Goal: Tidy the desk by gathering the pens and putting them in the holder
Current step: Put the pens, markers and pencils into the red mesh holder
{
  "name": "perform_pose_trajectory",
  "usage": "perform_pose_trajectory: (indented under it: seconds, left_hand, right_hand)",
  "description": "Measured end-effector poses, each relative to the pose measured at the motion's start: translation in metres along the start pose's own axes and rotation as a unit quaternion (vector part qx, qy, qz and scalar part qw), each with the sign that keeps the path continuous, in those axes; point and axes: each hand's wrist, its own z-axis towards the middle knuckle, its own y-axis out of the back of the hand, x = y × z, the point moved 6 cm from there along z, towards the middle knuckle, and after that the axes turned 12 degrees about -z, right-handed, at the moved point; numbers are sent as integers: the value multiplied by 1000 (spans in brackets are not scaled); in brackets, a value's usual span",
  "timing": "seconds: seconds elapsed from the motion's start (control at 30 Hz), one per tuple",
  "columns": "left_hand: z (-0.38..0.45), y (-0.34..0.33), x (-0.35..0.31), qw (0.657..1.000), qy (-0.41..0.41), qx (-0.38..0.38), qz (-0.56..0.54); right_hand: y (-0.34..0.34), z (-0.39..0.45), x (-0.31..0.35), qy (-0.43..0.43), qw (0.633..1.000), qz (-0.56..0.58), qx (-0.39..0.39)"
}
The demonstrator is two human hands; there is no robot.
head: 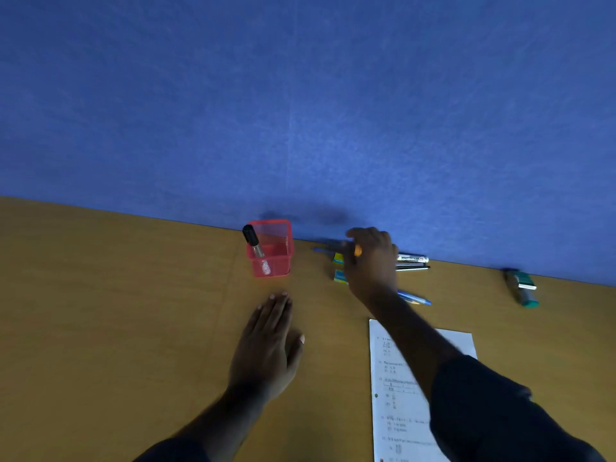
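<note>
A red mesh holder stands on the wooden desk near the blue partition, with one black-capped marker leaning in it. My right hand is to its right, over a cluster of pens, fingers curled around a blue pen that pokes out leftward, with an orange bit by my fingers. A whiteboard marker and thin black pens lie behind my hand. Blue pens lie by my wrist. My left hand rests flat on the desk, fingers together, below the holder.
Two small yellow-and-teal boxes sit left of my right hand. A teal and grey stapler lies at the far right by the partition. A printed worksheet lies under my right forearm. The blue partition bounds the desk's far edge.
</note>
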Motion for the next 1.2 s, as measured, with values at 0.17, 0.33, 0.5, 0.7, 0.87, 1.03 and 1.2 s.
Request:
perform_pose_trajectory:
  seconds: [0.17,0.33,0.5,0.7,0.87,1.03,1.2]
  left_hand:
    - [-1,0,0,1000,-6,-8,1]
    - [0,0,0,1000,-3,-4,6]
    - [0,0,0,1000,-4,-4,9]
    - [-1,0,0,1000,-4,-1,2]
    - [-1,-1,1,1000,-3,-3,3]
    - [-1,-1,0,1000,-5,-6,3]
    - [-1,0,-1,1000,-3,-6,5]
  right_hand:
    - [-20,-4,-59,-46,981,-156,102]
    - [-38,-7,-64,-16,957,-219,192]
    - [-44,-5,-71,-23,955,-234,182]
    - [-38,-2,-82,-35,975,-182,127]
    - [-3,5,-60,-19,994,-103,14]
    - [56,20,2,18,988,117,-100]
    - [82,25,52,10,943,304,-132]
